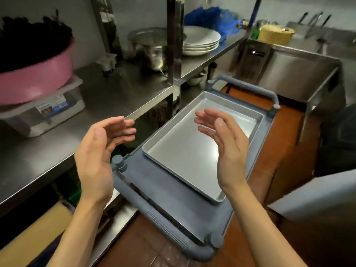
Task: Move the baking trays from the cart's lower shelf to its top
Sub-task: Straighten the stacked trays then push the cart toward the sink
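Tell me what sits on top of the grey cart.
Baking trays lie stacked on the cart top, empty inside; the count is unclear. Both the left hand and right hand are open above them. The lower shelf is hidden.

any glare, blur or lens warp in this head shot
Head view: wide-angle warp bends the steel shelf edge and the cart outward; soft glare patches sit on the baking trays; both the left hand and the right hand are slightly motion-blurred at the fingertips; the left foreground corner under the shelf falls into deep shadow.
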The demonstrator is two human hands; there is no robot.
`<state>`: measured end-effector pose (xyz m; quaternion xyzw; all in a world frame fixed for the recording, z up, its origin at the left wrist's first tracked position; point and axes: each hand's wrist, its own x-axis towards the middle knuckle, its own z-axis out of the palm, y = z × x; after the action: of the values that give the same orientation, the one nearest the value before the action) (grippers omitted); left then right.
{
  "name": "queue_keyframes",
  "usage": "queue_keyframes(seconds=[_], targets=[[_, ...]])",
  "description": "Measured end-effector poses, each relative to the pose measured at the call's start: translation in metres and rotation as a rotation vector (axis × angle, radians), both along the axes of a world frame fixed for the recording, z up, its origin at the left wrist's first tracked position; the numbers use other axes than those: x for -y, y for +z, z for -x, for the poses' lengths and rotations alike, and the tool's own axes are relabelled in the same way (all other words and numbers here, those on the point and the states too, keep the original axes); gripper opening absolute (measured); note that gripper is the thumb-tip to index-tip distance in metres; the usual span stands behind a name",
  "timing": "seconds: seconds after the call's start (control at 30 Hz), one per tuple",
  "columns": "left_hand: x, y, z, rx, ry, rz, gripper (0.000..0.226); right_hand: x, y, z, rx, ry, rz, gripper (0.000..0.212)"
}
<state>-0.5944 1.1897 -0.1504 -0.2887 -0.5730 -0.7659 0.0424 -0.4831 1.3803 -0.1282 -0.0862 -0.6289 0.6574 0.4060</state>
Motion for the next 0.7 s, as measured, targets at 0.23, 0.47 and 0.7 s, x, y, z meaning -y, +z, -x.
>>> queue_keyframes(seconds=[0.23, 0.47, 0.7], targets=[[0.041, 0.002, -0.044, 0.004, -0.074, 0.013, 0.039, 0.055, -0.007, -0.065, -0.033, -0.114, 0.012, 0.032], [0.089, 0.0, -0.07, 0.068, -0.12, 0.042, 0.04, 0.122, -0.009, -0.103, 0.048, -0.213, 0.045, 0.03], [0.113, -0.003, -0.037, 0.082, -0.224, 0.049, 0.039, 0.169, -0.013, -0.098, 0.074, -0.389, 0.016, 0.034]])
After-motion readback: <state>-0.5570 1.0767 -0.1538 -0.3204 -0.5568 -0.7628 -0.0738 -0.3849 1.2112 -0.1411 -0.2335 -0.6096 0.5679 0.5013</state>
